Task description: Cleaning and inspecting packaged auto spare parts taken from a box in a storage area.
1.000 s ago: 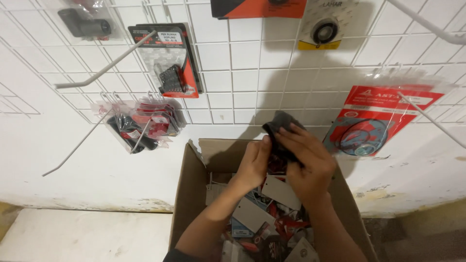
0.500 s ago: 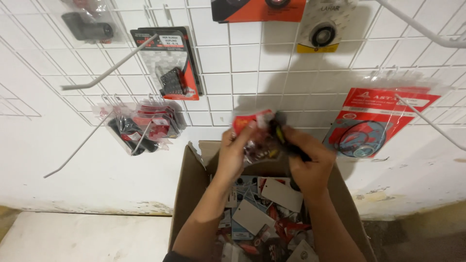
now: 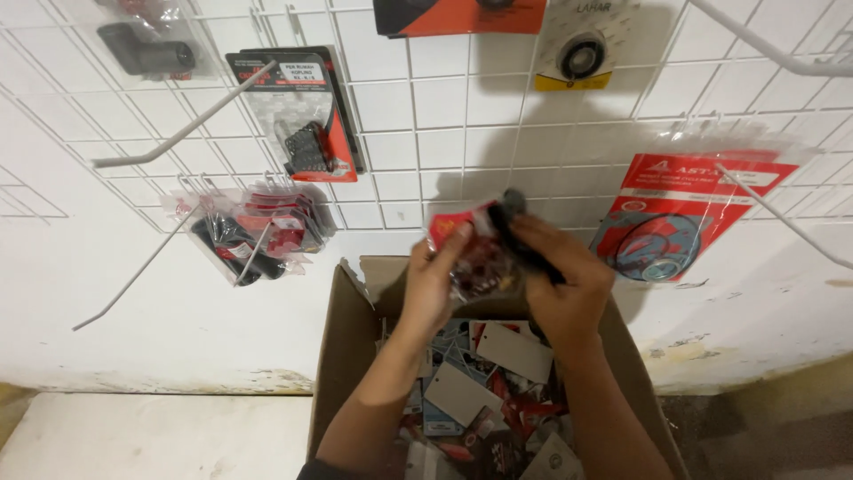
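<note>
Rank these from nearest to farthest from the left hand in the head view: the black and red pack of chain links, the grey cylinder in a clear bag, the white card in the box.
1. White card, below the left hand.
2. Chain link pack, up-left on the grid.
3. Grey cylinder bag, top-left corner.

A white wire grid (image 3: 444, 116) was hung with bagged parts — a gasket pack (image 3: 684, 222) at right, black grips (image 3: 249, 236) at left; an open cardboard box (image 3: 342, 356) was set below.

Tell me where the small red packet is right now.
In the head view, the small red packet sits centre frame, held between the left hand and right hand, above the open cardboard box and before the white wire grid wall.
</note>
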